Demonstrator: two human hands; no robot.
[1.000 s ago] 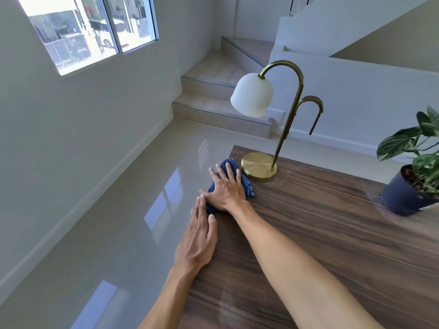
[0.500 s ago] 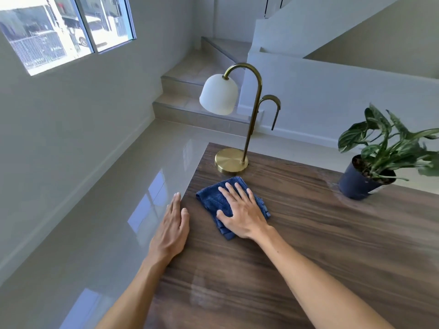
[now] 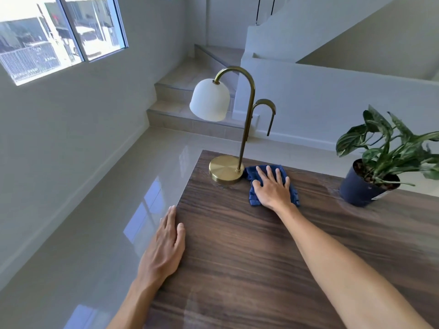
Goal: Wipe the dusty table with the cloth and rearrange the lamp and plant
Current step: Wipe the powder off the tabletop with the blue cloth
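My right hand (image 3: 273, 187) presses flat, fingers spread, on a folded blue cloth (image 3: 252, 198) on the dark wooden table (image 3: 237, 245). The cloth lies just right of the brass lamp (image 3: 223, 169), touching its round base at the table's far left corner. The lamp has a white shade and a curved brass stem. My left hand (image 3: 164, 248) rests flat on the table's left edge, fingers straight. A potted plant (image 3: 363, 186) in a dark blue pot stands at the far right, with a pale dusty patch around it.
The table's left edge drops to a glossy tiled floor (image 3: 95, 233). Tiled steps (image 3: 180, 110) rise behind the lamp beside a white stair wall. A window (image 3: 59, 36) sits high on the left wall.
My right hand slid the cloth from the table's left edge, toward me, then back up to the right side of the lamp base. My left hand stayed on the edge.
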